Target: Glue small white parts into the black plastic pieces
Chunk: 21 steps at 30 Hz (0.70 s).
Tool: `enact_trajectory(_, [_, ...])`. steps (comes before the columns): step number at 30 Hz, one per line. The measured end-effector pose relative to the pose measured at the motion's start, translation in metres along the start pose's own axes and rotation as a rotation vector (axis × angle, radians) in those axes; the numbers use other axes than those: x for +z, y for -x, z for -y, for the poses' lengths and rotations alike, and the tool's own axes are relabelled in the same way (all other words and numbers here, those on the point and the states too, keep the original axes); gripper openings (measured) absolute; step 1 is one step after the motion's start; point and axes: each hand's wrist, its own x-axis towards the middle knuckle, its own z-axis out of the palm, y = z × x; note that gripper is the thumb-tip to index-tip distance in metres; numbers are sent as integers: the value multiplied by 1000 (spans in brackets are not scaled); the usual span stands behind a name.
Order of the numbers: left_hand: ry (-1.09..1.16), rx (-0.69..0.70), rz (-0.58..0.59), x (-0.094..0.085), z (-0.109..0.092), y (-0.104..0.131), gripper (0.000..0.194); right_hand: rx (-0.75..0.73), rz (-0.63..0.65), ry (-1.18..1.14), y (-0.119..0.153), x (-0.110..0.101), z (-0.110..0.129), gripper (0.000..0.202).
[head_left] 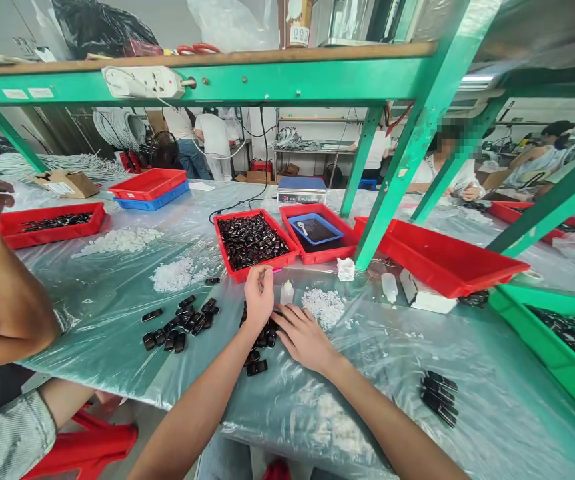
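Small glossy black parts (256, 366) lie in a loose pile on the plastic-covered table, partly hidden under my hands. My left hand (259, 297) is raised over the pile with its fingers bent together; what they hold, if anything, is too small to make out. Palm down, my right hand (303, 332) rests at the pile's right side with its fingers spread. A small white bottle (287, 293) stands just behind my hands. White bits (324, 305) are heaped to the right, and a red tray (291, 251) full of black parts sits behind.
Green slanted posts (392, 173) rise at the right, by an overhanging red tray (454, 257) and a green bin (557, 373). Another person's arm (7, 287) is at the left. More black parts (180, 325) and a row of them (438, 398) lie on the table.
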Motion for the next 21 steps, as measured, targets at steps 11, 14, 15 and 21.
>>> enact_trajectory(11, [46,36,16,-4,-7,5,27,90,-52,-270,5,-4,-21,27])
enact_trajectory(14, [25,128,83,-6,-14,11,23,273,-258,-513,7,-10,-31,22])
enact_trajectory(15, [9,165,132,-6,-17,14,22,339,-325,-573,8,-12,-34,21])
enact_trajectory(21, [-260,318,520,0,-26,24,39,454,-480,-659,12,-19,-43,32])
